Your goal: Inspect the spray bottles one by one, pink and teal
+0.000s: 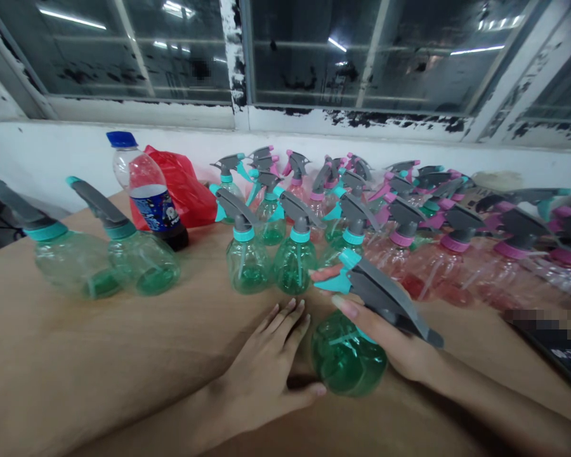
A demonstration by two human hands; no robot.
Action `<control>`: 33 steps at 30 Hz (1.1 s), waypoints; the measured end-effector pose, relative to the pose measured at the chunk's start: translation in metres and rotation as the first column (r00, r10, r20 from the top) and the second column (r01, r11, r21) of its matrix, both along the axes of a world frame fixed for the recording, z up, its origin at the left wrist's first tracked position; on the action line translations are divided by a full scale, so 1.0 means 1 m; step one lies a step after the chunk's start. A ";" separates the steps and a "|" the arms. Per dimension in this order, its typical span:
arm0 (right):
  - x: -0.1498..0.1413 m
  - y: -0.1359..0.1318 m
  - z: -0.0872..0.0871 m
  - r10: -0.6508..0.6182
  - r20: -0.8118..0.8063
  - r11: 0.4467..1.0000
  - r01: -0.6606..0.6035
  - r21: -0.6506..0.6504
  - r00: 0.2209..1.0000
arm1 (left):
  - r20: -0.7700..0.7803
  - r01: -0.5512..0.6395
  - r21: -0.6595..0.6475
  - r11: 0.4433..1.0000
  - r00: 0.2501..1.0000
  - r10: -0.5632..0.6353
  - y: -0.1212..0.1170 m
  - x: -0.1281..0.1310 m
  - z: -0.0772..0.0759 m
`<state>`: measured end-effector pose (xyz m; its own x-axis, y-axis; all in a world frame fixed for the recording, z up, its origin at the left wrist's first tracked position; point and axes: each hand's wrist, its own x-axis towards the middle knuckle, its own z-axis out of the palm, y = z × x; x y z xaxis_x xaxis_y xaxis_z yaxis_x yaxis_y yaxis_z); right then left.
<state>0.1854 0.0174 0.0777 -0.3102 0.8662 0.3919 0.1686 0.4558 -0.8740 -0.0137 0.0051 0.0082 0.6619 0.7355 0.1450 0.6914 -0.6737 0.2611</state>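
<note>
My right hand (385,330) grips a green spray bottle (349,358) by its neck, under the grey and turquoise trigger head. The bottle is tilted, with its nozzle toward the upper left. Palm down with fingers spread, my left hand (271,355) lies on the table just left of that bottle. Beyond my fingertips stand two upright green spray bottles with turquoise collars, a left one (247,263) and a right one (295,263).
Several pink spray bottles (412,266) crowd the right and back of the table (209,330). At left are two green spray bottles (143,263), a blue-capped soda bottle (147,190) and a red plastic bag (190,190). A dark device (556,349) lies at the right edge.
</note>
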 end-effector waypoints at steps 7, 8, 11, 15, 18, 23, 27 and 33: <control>0.005 0.001 -0.003 -0.005 0.058 1.000 0.004 0.025 0.998 | -0.018 -0.009 -0.021 1.000 1.000 0.009 -0.001 0.000 0.005; 0.005 0.001 -0.003 -0.005 0.065 1.000 0.003 0.030 0.998 | -0.028 -0.011 -0.025 1.000 1.000 0.010 -0.001 0.000 0.006; 0.005 0.000 -0.002 -0.019 0.071 0.998 0.014 0.063 0.997 | -0.051 -0.015 -0.037 0.999 0.999 0.013 -0.001 0.001 0.009; 0.004 -0.001 0.002 -0.076 0.114 0.991 0.063 0.114 0.991 | -0.067 -0.012 -0.042 0.999 0.998 0.009 -0.002 0.001 0.008; 0.005 0.001 0.002 -0.043 0.099 0.994 0.033 0.102 0.994 | -0.066 -0.004 -0.028 1.000 0.998 0.002 -0.002 0.000 0.006; 0.005 0.003 0.000 0.009 0.013 0.999 -0.010 0.053 1.000 | -0.100 0.007 0.009 1.000 0.995 -0.006 0.000 -0.001 0.004; 0.005 0.002 -0.002 0.016 0.030 1.000 -0.017 0.015 0.999 | -0.114 0.019 0.030 0.999 0.993 -0.015 0.000 -0.002 0.005; 0.006 0.002 -0.005 0.019 0.024 0.999 -0.019 0.033 1.000 | -0.109 0.038 0.053 0.998 0.993 -0.032 -0.001 -0.002 0.005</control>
